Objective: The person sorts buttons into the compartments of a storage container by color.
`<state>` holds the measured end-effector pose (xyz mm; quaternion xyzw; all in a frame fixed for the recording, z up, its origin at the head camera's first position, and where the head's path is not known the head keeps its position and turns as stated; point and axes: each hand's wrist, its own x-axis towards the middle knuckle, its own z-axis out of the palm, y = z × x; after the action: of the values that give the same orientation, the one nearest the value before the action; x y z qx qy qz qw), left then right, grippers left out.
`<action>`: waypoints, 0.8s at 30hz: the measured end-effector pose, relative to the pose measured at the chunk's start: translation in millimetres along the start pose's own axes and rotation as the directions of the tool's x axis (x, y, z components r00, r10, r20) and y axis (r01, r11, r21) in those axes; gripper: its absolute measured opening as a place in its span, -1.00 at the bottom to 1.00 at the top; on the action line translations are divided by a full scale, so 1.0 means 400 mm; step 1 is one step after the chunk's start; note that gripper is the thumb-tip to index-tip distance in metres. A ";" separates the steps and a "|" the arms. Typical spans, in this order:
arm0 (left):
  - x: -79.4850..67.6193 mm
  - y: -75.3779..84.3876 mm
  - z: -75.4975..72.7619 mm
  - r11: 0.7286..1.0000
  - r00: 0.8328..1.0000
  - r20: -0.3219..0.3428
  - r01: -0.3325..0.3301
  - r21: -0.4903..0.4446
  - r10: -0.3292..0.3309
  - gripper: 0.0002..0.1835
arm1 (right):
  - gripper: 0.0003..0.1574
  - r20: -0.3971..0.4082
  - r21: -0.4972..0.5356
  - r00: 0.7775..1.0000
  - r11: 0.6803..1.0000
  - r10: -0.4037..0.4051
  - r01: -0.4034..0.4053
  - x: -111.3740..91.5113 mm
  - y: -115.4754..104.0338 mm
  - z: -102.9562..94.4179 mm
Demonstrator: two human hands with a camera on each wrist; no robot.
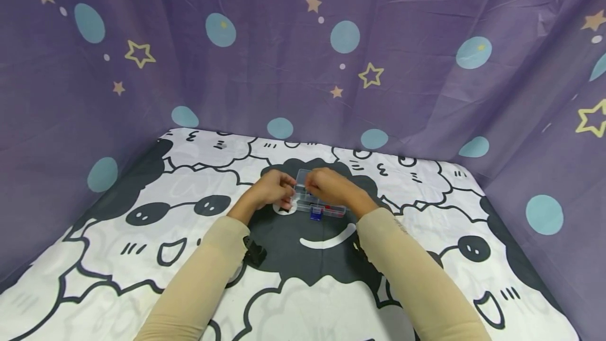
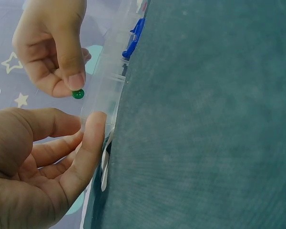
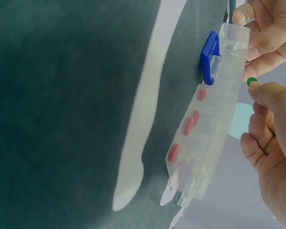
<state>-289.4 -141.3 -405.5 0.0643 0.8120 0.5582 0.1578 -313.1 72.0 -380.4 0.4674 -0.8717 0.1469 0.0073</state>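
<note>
A clear plastic compartment box (image 1: 303, 206) with a blue latch (image 1: 315, 213) lies on the dark patch of the cloth, its lid (image 1: 303, 175) raised at the back. My left hand (image 1: 272, 188) grips the box's left end between thumb and finger. Over the box, my right hand (image 1: 331, 186) pinches a small round green button (image 2: 78, 94) between thumb and index fingertip. In the right wrist view, the green button shows just beside the box's wall. Several red pieces (image 3: 188, 125) sit in the front compartments to the right of the latch.
A cloth (image 1: 189, 183) with cartoon sheep covers the table. Purple curtains (image 1: 284, 93) with stars and blue ovals stand behind and at both sides. A black object (image 1: 255, 252) shows by the left forearm.
</note>
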 end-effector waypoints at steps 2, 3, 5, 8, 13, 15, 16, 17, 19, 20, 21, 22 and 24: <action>0.000 0.000 -0.001 1.000 1.000 -0.001 0.000 0.002 0.000 -0.66 | -0.81 0.001 0.001 1.000 1.000 -0.007 0.007 0.006 0.000 0.003; -0.001 0.001 -0.001 1.000 1.000 -0.001 0.000 0.002 0.000 -0.66 | -0.81 0.000 0.004 1.000 1.000 -0.010 0.010 0.008 0.000 0.004; -0.002 0.001 -0.001 1.000 1.000 0.001 0.000 0.003 0.000 -0.65 | -0.82 -0.001 0.010 1.000 1.000 -0.015 0.015 0.012 0.001 0.007; -0.003 0.003 -0.001 1.000 1.000 0.002 0.001 0.002 -0.001 -0.65 | -0.83 -0.004 0.027 1.000 1.000 -0.008 0.008 0.016 0.004 0.012; -0.002 0.003 -0.001 1.000 1.000 -0.003 -0.003 0.006 0.003 -0.65 | -0.85 -0.010 0.065 1.000 0.998 0.023 -0.023 0.019 0.010 0.020; -0.002 0.002 0.000 1.000 1.000 -0.001 -0.003 0.007 0.003 -0.65 | -0.86 -0.005 0.083 0.999 0.996 0.036 -0.036 0.020 0.011 0.023; -0.002 0.002 0.000 1.000 1.000 0.000 -0.003 0.006 0.003 -0.65 | -0.86 -0.004 0.088 0.999 0.995 0.041 -0.041 0.020 0.011 0.024; -0.002 0.002 0.000 1.000 1.000 0.000 -0.002 0.005 0.002 -0.64 | -0.86 -0.004 0.094 0.999 0.995 0.044 -0.043 0.020 0.012 0.025; -0.002 0.001 0.001 1.000 1.000 0.001 -0.002 0.003 0.002 -0.64 | -0.86 -0.006 0.100 0.999 0.994 0.050 -0.049 0.021 0.014 0.027; -0.001 0.001 0.001 1.000 1.000 0.001 -0.003 0.003 0.003 -0.64 | -0.86 -0.008 0.101 0.999 0.994 0.052 -0.051 0.021 0.015 0.028; -0.002 0.001 0.002 1.000 1.000 0.001 -0.002 0.002 0.002 -0.64 | -0.86 -0.011 0.103 0.998 0.993 0.057 -0.056 0.021 0.015 0.028; -0.002 0.002 0.002 1.000 1.000 0.000 -0.001 0.002 0.001 -0.64 | -0.86 -0.013 0.103 0.998 0.993 0.062 -0.061 0.020 0.016 0.028; -0.003 0.002 0.001 1.000 1.000 0.001 0.000 0.002 0.000 -0.64 | -0.87 -0.013 0.105 0.997 0.992 0.075 -0.073 0.019 0.017 0.028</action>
<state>-288.3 -140.7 -404.6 0.0646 0.8126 0.5573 0.1580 -321.7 66.4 -391.8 0.4331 -0.8795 0.1967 -0.0153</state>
